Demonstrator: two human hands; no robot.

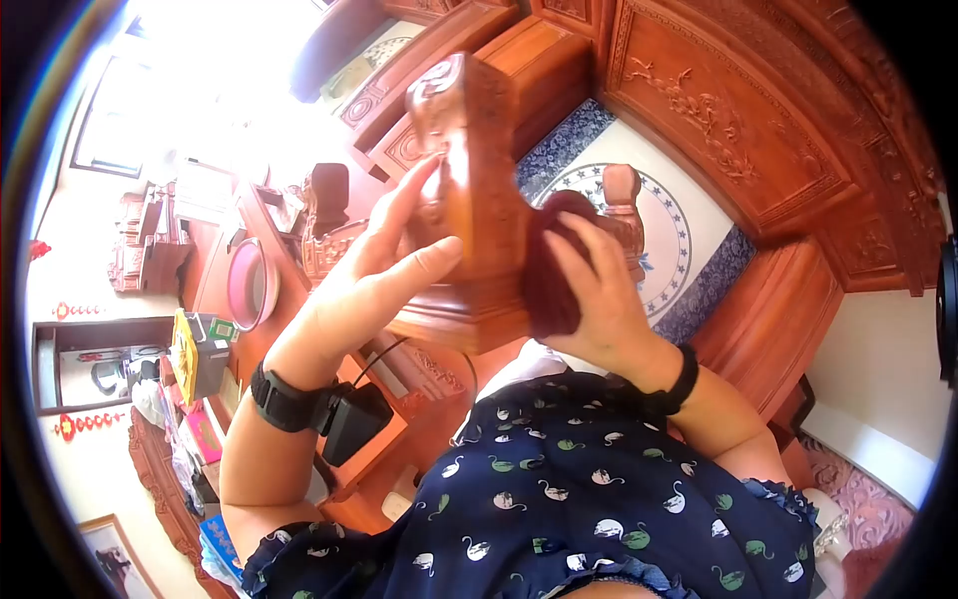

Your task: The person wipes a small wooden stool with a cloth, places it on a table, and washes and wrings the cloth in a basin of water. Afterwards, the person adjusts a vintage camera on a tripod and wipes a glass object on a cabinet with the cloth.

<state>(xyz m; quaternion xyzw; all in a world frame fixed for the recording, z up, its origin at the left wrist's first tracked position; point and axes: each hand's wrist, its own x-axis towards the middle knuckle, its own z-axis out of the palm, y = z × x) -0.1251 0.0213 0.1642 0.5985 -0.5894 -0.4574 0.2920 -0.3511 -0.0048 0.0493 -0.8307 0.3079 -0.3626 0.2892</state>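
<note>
A carved, glossy reddish-brown wooden piece [469,215] stands in front of me, with a stepped lower edge. My left hand [384,255] lies against its left side, thumb and fingers spread on the wood. On the right side my right hand [596,295] presses a dark maroon cloth [551,270] against the wood, fingers curved over the cloth. A black band with a black box is on my left wrist, and another black band is on my right wrist.
Large carved wooden furniture [728,110] fills the upper right. Behind the piece is a white floor area with a blue patterned border [566,140]. At the left are a pink-rimmed basin [253,285], a yellow box [184,354] and a shelf recess [90,367].
</note>
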